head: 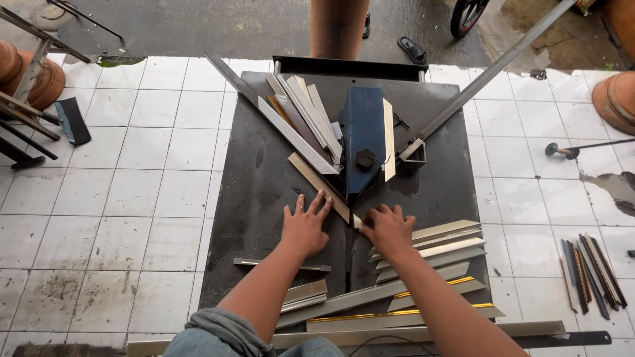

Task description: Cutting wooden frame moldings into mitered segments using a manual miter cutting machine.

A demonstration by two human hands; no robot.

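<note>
The left hand (305, 226) lay flat, fingers spread, on a beige moulding strip (317, 185); the right hand (390, 228) pressed half-curled beside the blue metal cutter (362, 142), near the front edge of the dark worktable (258, 198).

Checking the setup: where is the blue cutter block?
The blue cutter block sits mid-table in the head view, above both hands, between the left stack of strips and a pale strip.

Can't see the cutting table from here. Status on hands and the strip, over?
Left hand flat, fingers spread, pressing the tan moulding strip. Right hand knuckled down at the strip's cut end, below the blue blade housing. Cut lengths piled by right wrist.
</note>
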